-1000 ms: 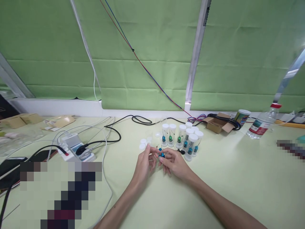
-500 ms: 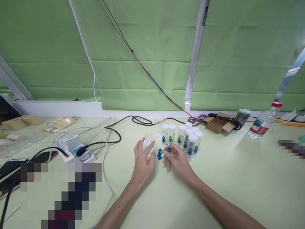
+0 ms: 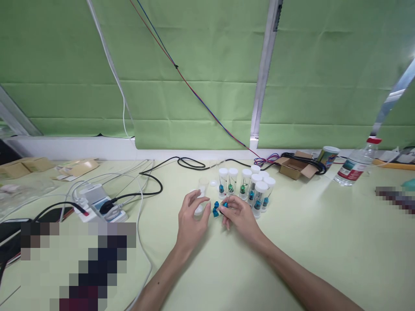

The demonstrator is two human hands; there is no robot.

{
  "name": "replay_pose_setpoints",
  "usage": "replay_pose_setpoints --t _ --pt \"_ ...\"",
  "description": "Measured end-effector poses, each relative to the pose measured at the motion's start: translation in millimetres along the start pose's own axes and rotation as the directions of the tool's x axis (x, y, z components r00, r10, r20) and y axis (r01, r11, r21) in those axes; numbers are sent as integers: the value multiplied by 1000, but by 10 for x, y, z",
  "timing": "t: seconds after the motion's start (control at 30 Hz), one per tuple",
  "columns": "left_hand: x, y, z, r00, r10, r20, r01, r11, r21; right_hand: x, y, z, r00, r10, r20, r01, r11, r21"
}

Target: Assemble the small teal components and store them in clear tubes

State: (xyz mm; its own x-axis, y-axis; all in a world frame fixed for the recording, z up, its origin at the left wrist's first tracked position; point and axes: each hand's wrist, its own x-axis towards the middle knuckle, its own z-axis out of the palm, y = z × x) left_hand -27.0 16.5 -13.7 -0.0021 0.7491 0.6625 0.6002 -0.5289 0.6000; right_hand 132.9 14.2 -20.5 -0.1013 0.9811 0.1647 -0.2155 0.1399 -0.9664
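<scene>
Newly apart over pale table (image 3: 223,276), green blinds (image 3: 194,103) behind: left hand (image 3: 192,221) empty, right hand (image 3: 241,216) with blue part (image 3: 225,205) between fingertips.

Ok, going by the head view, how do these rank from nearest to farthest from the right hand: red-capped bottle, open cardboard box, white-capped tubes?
From the right hand:
1. White-capped tubes: just beyond it and to its right.
2. Open cardboard box: farther back, to the right.
3. Red-capped bottle: far right.
</scene>
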Motion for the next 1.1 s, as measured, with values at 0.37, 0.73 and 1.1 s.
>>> replay_pose_setpoints --t 0.37,0.73,1.1 --pt "-84 135 -8 973 100 208 -72 988 -137 -19 -2 -12 1000 10 -4 -10 999 48" --pt "-75 51 33 981 106 162 -82 986 -147 -25 -11 -12 1000 15 -5 -15 997 76" --pt "-85 12 10 979 132 153 -120 989 -90 18 -64 -20 990 52 -130 -25 979 200"
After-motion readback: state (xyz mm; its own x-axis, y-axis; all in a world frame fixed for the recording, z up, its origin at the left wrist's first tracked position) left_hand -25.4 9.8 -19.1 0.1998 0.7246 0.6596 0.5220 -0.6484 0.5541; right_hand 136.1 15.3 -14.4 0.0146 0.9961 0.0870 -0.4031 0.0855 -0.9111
